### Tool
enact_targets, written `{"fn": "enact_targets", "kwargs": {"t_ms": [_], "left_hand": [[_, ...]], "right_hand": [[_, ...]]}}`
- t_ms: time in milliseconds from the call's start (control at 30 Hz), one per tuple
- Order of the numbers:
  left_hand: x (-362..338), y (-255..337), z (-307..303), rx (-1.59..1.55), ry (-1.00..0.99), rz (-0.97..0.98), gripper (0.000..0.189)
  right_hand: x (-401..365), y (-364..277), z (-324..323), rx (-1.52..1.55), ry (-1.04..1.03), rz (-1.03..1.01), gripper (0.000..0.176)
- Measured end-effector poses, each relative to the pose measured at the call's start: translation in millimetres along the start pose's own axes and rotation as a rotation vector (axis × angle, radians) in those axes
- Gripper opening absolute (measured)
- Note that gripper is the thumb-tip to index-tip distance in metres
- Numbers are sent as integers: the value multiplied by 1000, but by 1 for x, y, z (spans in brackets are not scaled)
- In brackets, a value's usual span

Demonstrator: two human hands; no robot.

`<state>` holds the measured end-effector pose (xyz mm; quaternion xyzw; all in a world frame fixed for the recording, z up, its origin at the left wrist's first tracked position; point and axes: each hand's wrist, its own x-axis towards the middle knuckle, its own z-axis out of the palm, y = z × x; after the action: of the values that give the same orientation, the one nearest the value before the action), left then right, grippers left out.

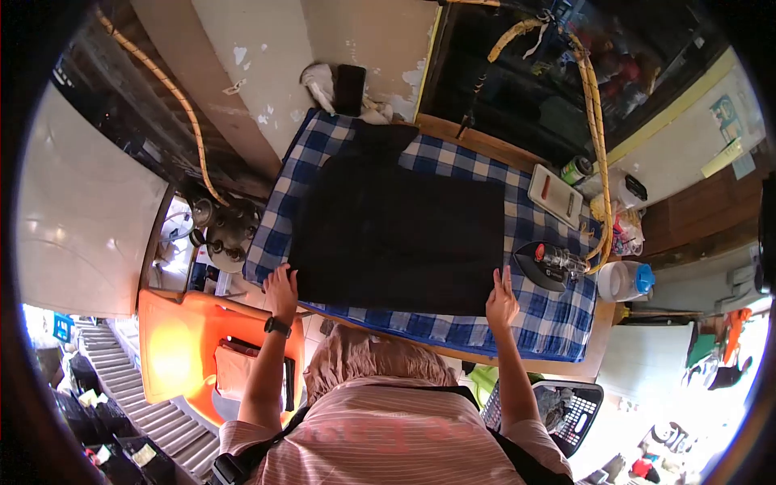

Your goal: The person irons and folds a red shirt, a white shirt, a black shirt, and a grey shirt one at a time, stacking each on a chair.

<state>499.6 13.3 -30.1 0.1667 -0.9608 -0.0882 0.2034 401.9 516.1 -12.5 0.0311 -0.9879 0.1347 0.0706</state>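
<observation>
A black garment (396,234) lies spread flat over the blue-and-white checked cloth (453,327) on the table. At its near left corner, my left hand (280,293), with a dark watch on the wrist, has its fingers closed on the edge. My right hand (502,302) pinches the near right corner, its fingers pointing away from me. To the right of that hand an iron (550,265) with a dark soleplate rests on the checked cloth, apart from the garment.
Behind the iron are a white tray (556,196) and a green-labelled can (576,170). A blue-lidded plastic container (626,280) stands at the right edge. A yellowish hose (596,137) hangs down to the iron. An orange chair (174,347) stands left, a dark basket (588,404) below right.
</observation>
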Motion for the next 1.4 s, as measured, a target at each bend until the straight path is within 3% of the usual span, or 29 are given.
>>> {"fn": "enact_targets", "kwargs": {"t_ms": [33,100,167,233,333,467,533,600,667,700,767,867,1000,1067,1133,1167,1200,1267,1333,1367,1400], "left_hand": [[0,7,5,46,-75,-43,22],[15,42,3,-51,-15,259,30],[29,88,8,-244,-173,420,30],[40,128,31,-265,-128,655,33],[52,177,37,-292,-125,603,28],[52,172,66,-253,-133,490,20],[50,166,56,-304,54,544,18],[34,147,44,-390,28,649,21],[17,126,34,-424,-10,696,25],[16,112,28,-415,-5,691,25],[12,76,13,-293,-203,551,34],[17,23,2,-100,-217,138,48],[7,-25,3,71,-98,-98,54],[1,-31,-10,39,-109,-156,56],[-8,-32,-19,48,-95,-163,52],[-12,-32,-22,-67,-68,-163,51],[-11,-27,-28,-184,-40,-161,49],[-10,-17,-31,-211,48,-154,39],[-12,-13,-26,-481,49,-153,29],[-6,-2,-28,-464,150,-76,23],[3,8,-29,-468,145,-72,23]], "right_hand": [[4,-7,0,-10,206,-40,39],[16,-17,-5,-8,263,36,35],[31,-23,-3,-1,358,120,26],[42,-24,4,-5,375,128,23],[51,-23,19,-9,430,86,21],[48,-27,24,-159,424,181,27],[54,-41,21,-229,638,141,27],[62,-70,11,-129,622,71,31],[65,-112,5,49,467,-230,31],[70,-136,6,141,409,-328,31],[82,-185,19,314,292,-523,28],[95,-249,42,421,101,-776,23],[110,-307,75,316,-13,-808,23],[121,-318,103,218,19,-698,19],[132,-318,109,480,3,-537,10],[140,-314,122,630,112,-491,11],[143,-318,117,817,104,-133,11],[159,-305,123,830,-24,474,21],[171,-299,99,904,-241,723,24],[175,-289,114,902,-237,727,24],[178,-274,147,950,-197,528,24]]}}
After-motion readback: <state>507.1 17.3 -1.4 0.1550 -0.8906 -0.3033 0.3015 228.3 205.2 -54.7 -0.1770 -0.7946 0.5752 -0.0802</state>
